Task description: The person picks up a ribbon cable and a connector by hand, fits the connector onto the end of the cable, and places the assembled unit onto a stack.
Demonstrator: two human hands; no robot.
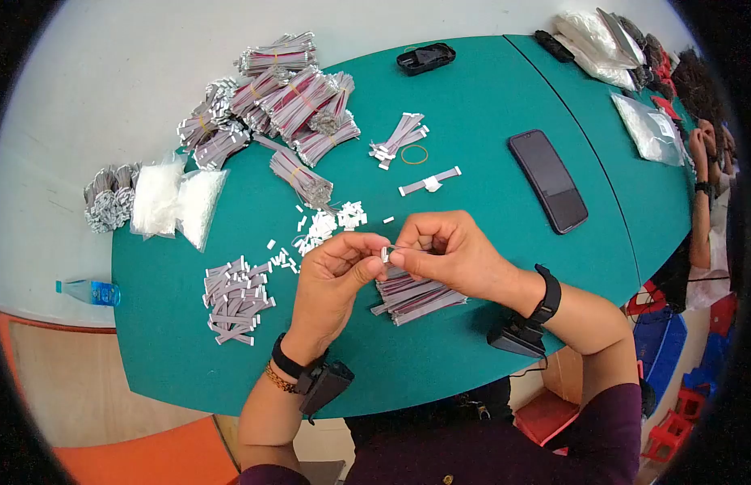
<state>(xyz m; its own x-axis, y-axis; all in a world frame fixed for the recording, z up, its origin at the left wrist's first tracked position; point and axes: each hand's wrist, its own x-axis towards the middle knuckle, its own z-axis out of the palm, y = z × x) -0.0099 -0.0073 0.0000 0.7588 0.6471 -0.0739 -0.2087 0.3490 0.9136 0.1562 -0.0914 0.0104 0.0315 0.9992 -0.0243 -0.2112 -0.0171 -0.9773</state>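
Both hands meet above the middle of the green table. My left hand (343, 271) pinches a small white connector (385, 255) between thumb and fingertips. My right hand (452, 255) is closed on the end of a grey ribbon cable at that connector; most of the cable is hidden by the fingers. Right below my hands lies a bundle of grey and dark red ribbon cables (420, 299). Loose white connectors (319, 230) are scattered just beyond my left hand. To its left is a pile of short ribbon cables with white ends (236, 299).
Banded ribbon cable bundles (290, 105) are heaped at the far left, near clear bags of white connectors (177, 198). Beyond my hands lie a few cables (399, 139), a rubber band (414, 154) and a tagged cable (430, 181). A phone (548, 182) lies right; another person's arm (700, 202) is farther right.
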